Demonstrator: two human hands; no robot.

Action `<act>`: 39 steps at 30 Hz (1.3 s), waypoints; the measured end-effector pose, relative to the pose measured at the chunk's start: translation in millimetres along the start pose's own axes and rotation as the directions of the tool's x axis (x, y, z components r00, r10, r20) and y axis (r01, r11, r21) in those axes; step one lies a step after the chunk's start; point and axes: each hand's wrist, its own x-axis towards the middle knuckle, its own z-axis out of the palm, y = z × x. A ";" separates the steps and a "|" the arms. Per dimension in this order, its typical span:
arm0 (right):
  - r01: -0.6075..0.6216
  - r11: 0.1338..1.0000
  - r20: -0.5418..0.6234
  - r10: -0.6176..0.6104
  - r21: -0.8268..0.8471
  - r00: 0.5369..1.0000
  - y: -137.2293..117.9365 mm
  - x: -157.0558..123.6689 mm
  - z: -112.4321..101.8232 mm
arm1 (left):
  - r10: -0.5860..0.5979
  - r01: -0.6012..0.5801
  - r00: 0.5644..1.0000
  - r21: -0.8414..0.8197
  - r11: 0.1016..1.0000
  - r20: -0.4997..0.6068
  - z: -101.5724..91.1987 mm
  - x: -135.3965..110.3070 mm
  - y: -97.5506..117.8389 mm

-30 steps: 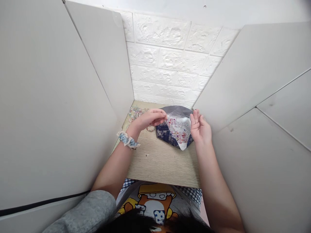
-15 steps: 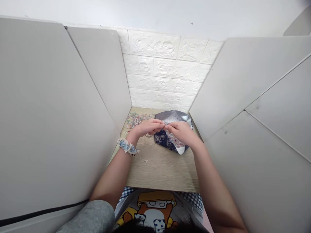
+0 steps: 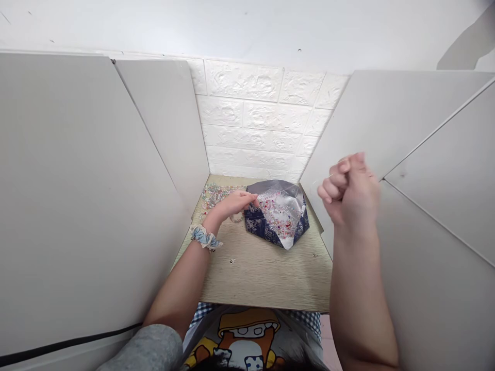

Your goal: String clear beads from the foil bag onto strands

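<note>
From where I stand, the person's right hand (image 3: 350, 190) is raised well clear of the table, off to the right, fingers curled into a loose fist with the thumb against the index finger. A faint fine line shows beside those fingers, too thin for me to make out, and I can't tell whether the hand grips it. The left hand (image 3: 236, 202) is low, its fingertips close together at the left rim of an open dark-blue patterned bag with a shiny silver lining (image 3: 258, 226); whether they pinch anything, I can't say. The bag sits toward the back of a pale wood-grain table (image 3: 263, 278), with many tiny pink, red and clear beads (image 3: 280, 221) spread over its lining. Behind the left hand, in the table's back left corner, lies a heap of multicoloured beaded strands (image 3: 216, 193). A small beaded loop (image 3: 236, 218) lies just below that hand, partly hidden. A light-blue scrunchie with cream lace edging (image 3: 204, 238) circles the left wrist. White brick-textured panelling (image 3: 247, 108) stands behind the table.
</note>
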 end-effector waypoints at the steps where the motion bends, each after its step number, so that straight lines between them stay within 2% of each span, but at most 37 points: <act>1: 0.048 0.999 -0.006 -0.048 0.002 0.999 -6.4 1.5 2.2 | 0.002 -0.001 0.999 0.008 1.000 -0.049 -0.7 1.5 -2.6; 3: 0.131 0.991 0.002 -0.131 -0.012 0.991 -18.4 5.4 8.9 | -0.004 0.005 0.992 0.004 1.000 -0.124 -2.3 4.9 -8.3; 5: 0.192 0.981 0.036 -0.191 -0.020 0.981 -28.8 9.8 18.9 | -0.027 0.025 0.988 -0.014 1.000 -0.153 -3.8 8.2 -13.6; 9: 0.308 0.951 0.119 -0.305 -0.002 0.945 -45.1 18.6 44.2 | -0.040 0.033 0.992 -0.061 0.998 -0.119 -5.2 12.9 -18.9; 14: 0.468 0.883 0.272 -0.460 0.040 0.845 -60.6 36.3 65.7 | -0.045 0.033 0.997 -0.162 0.986 -0.068 -4.4 15.9 -20.9; 17: 0.505 0.858 0.381 -0.499 0.092 0.778 -68.4 52.2 71.9 | -0.058 0.044 0.996 -0.179 0.983 -0.072 -4.6 17.5 -23.2; 21: 0.442 0.892 0.423 -0.438 0.095 0.794 -73.2 67.8 82.9 | -0.060 0.037 0.992 -0.202 0.979 -0.107 -6.4 19.3 -25.7; 23: 0.453 0.888 0.435 -0.441 0.081 0.785 -72.1 68.8 91.2 | -0.062 0.023 0.987 -0.246 0.969 -0.150 -8.4 20.5 -27.4; 25: 0.499 0.867 0.425 -0.451 -0.001 0.785 -69.5 66.4 99.9 | -0.076 0.009 0.977 -0.319 0.948 -0.199 -10.9 22.2 -29.9; 28: 0.460 0.860 0.420 -0.343 -0.219 0.840 -65.5 62.9 107.1 | -0.114 -0.016 0.955 -0.429 0.903 -0.275 -14.8 24.7 -34.2; 29: 0.436 0.862 0.457 -0.288 -0.259 0.841 -64.3 62.8 106.8 | -0.120 -0.030 0.946 -0.452 0.892 -0.300 -15.8 25.2 -35.1; 31: 0.407 0.855 0.562 -0.174 -0.321 0.808 -61.0 63.6 102.6 | -0.120 -0.065 0.930 -0.475 0.877 -0.347 -17.5 25.4 -35.3; 34: 0.386 0.791 0.685 0.057 -0.475 0.727 -49.7 62.8 90.6 | -0.115 -0.106 0.900 -0.466 0.878 -0.420 -19.4 24.0 -31.9; 36: 0.358 0.762 0.702 0.172 -0.540 0.692 -35.0 58.6 81.6 | -0.106 -0.129 0.878 -0.443 0.887 -0.467 -20.8 22.7 -29.2; 39: 0.253 0.772 0.695 0.314 -0.583 0.647 -4.3 48.1 67.9 | -0.076 -0.181 0.852 -0.428 0.886 -0.518 -22.6 21.6 -26.9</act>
